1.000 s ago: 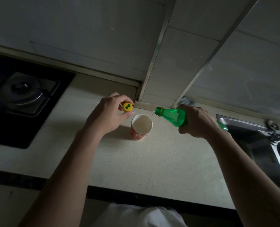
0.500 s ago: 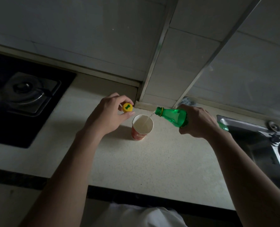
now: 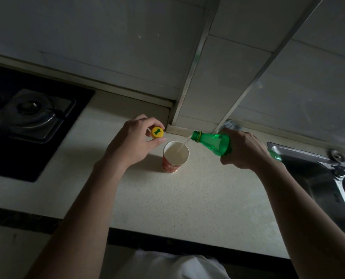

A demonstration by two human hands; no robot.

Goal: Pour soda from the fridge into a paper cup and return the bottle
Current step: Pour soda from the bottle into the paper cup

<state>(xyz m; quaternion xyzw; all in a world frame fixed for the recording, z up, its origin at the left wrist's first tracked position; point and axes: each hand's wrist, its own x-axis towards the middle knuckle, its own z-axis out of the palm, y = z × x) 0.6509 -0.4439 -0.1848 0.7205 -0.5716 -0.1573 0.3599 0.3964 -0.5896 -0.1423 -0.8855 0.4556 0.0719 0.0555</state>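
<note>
Soda bottle [image 3: 214,143] tipped, thin stream dropping into the paper cup [image 3: 175,158] near the countertop's [image 3: 187,198] back edge!

Gas hob [image 3: 30,113] sunk in at the left edge; next, left hand [image 3: 131,143] hovering, thumb and fingertips pinching the yellow cap [image 3: 157,132] just left of the cup's rim; cup upright, red-sided, partly filled; green bottle lying almost level, mouth over the cup's right rim; right hand [image 3: 244,150] wrapped round the bottle's body, fingers curled tight; steel sink [image 3: 308,178] off at the right edge.
</note>
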